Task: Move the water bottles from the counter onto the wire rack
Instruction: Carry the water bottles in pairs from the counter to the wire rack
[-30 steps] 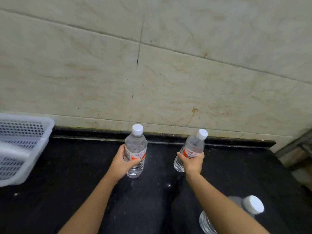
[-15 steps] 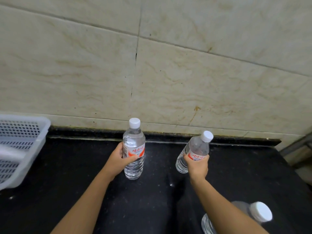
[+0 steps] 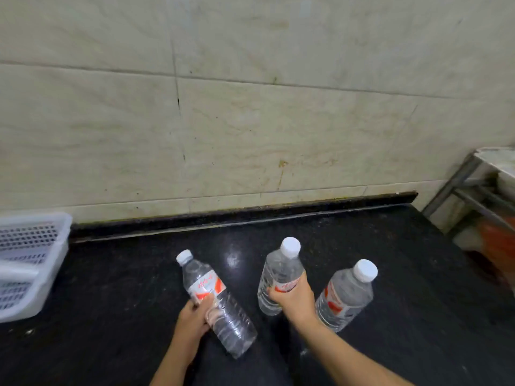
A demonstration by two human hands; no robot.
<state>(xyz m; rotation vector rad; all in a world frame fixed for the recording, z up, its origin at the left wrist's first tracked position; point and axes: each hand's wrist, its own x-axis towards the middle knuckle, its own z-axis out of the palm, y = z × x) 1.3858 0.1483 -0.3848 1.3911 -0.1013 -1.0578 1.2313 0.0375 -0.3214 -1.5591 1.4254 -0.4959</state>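
Three clear water bottles with white caps and red-and-white labels are over the black counter (image 3: 404, 274). My left hand (image 3: 195, 319) grips the left bottle (image 3: 214, 299) round its middle; this bottle is tilted, cap pointing up-left, base raised toward me. My right hand (image 3: 292, 299) grips the middle bottle (image 3: 278, 277) at its label, nearly upright. A third bottle (image 3: 345, 296) stands free on the counter just right of my right hand. A metal rack (image 3: 468, 185) shows at the right edge, beyond the counter's end.
A white perforated plastic basket (image 3: 36, 263) sits on the counter at the far left. A tiled wall (image 3: 250, 121) rises behind the counter. Something orange (image 3: 498, 246) lies low in the rack area at the right edge.
The view has swung right and both hands now sit lower in it. The left bottle has tipped from upright to a strong tilt. The rack shows more fully.
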